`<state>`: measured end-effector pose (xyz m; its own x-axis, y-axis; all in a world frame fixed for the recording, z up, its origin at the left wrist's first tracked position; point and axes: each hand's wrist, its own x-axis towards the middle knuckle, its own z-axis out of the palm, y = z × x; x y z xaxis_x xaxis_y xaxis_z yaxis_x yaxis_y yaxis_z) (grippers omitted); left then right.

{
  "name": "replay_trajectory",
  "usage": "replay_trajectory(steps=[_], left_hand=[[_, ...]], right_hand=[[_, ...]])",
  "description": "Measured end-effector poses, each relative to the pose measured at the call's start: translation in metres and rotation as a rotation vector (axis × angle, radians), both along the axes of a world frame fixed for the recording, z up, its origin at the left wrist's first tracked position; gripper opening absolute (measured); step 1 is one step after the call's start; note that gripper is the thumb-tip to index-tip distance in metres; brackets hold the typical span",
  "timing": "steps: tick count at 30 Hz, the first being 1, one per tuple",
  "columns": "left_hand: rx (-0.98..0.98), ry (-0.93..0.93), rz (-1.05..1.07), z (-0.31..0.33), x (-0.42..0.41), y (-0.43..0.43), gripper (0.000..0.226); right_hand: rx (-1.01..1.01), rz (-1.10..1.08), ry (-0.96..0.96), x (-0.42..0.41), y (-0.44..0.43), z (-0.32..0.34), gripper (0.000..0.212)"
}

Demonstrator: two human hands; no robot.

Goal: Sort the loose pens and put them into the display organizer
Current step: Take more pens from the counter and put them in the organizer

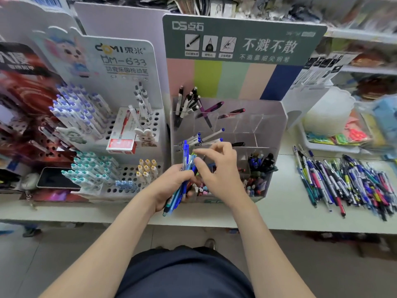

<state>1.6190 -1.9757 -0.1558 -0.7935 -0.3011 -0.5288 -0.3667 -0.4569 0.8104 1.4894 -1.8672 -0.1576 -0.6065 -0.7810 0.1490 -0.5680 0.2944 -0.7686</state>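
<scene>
My left hand (171, 186) grips a bundle of blue pens (185, 160), their tops pointing up in front of the clear display organizer (277, 125). My right hand (219, 168) hovers just right of the bundle, its thumb and forefinger pinching at the top of a green-tipped pen (194, 154) in it. The organizer's back compartments hold black-and-white pens (187, 104) and blue-capped white pens (206, 137); the front ones hold dark pens (261, 161). A heap of loose pens (348, 183) lies on the counter to the right.
A white peg-hole display (129, 171) with teal, blue and yellow pens stands to the left, with a red pen box (121, 134) on it. A phone (57, 178) lies at the far left. A white tray (328, 145) of packets sits behind the loose heap.
</scene>
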Motion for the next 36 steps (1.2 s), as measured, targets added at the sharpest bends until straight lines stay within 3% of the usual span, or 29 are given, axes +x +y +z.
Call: replay_trajectory(steps=[2, 6, 11, 19, 22, 24, 26, 28, 32, 36], left_hand=[[0.002, -0.001, -0.068, 0.002, 0.0, -0.003, 0.008], [-0.022, 0.011, -0.193, 0.005, 0.004, -0.004, 0.011], [0.048, 0.009, -0.214, 0.006, 0.005, -0.008, 0.014], [0.074, 0.009, -0.232, 0.001, 0.011, -0.014, 0.015], [0.075, 0.065, -0.236, 0.0, 0.014, -0.013, 0.011], [0.025, 0.082, -0.231, -0.005, 0.017, -0.012, 0.017], [-0.049, 0.075, -0.198, -0.01, 0.02, -0.013, 0.033], [-0.136, 0.078, -0.129, -0.012, 0.021, -0.013, 0.043], [-0.281, 0.113, -0.045, -0.01, 0.02, -0.014, 0.065], [-0.334, 0.109, -0.03, -0.006, 0.02, -0.015, 0.058]], right_hand=[[0.075, -0.044, -0.006, 0.001, 0.0, 0.0, 0.019], [0.054, -0.136, -0.228, -0.006, 0.003, 0.007, 0.005], [0.139, -0.081, -0.105, 0.0, 0.002, 0.008, 0.02], [0.165, -0.005, -0.115, 0.001, 0.0, 0.003, 0.016], [0.018, -0.122, -0.33, 0.001, -0.002, 0.006, 0.01], [-0.24, -0.292, -0.528, 0.001, -0.001, 0.016, 0.013], [-0.513, -0.406, -0.561, 0.0, 0.004, 0.026, 0.018], [-0.623, -0.411, -0.51, -0.002, 0.008, 0.03, 0.023], [-0.226, -0.268, -0.087, -0.005, 0.018, 0.006, 0.036], [0.257, -0.068, -0.01, -0.004, 0.013, -0.015, 0.059]])
